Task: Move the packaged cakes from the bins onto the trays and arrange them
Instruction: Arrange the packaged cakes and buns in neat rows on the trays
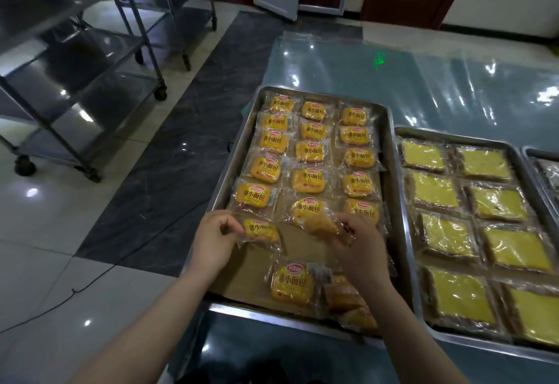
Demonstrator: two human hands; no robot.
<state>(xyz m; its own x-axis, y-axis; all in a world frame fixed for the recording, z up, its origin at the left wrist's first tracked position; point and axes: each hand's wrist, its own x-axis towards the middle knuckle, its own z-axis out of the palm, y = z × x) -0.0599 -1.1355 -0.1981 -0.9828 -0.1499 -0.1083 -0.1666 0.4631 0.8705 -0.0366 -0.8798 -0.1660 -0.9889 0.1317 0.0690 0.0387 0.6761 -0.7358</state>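
1. A steel tray (pixel 239 138) lined with brown paper (pixel 257 271) lies on a table under clear plastic sheeting (pixel 348 63).
2. Packaged cakes (pixel 310 151) lie label-up in three columns from the tray's far end towards the person. Each clear wrapper bears the yellow-panel print 小面包 under a red oval logo whose script is too small to read.
3. The left hand (pixel 216 240) pinches the wrapper edge of the near-left pack (pixel 261 230), which lies at the near end of the left column, label up and reading 小面包.
4. The right hand (pixel 360 246) has its fingers curled round the tilted pack (pixel 320 222), held just above the liner at the near end of the middle column. Its printed face is turned away, so no writing shows.
5. A loose pack (pixel 292 285) marked 小面包 lies near the tray's front rim, beside a small heap of packs (pixel 344 296) at the near-right corner.
6. A second tray (pixel 453 136) to the right holds plain yellow square cakes (pixel 435 191) in unprinted clear wrap.
7. Wheeled steel racks (pixel 75 105) stand on the tiled floor, where a black cable (pixel 127 258) trails.
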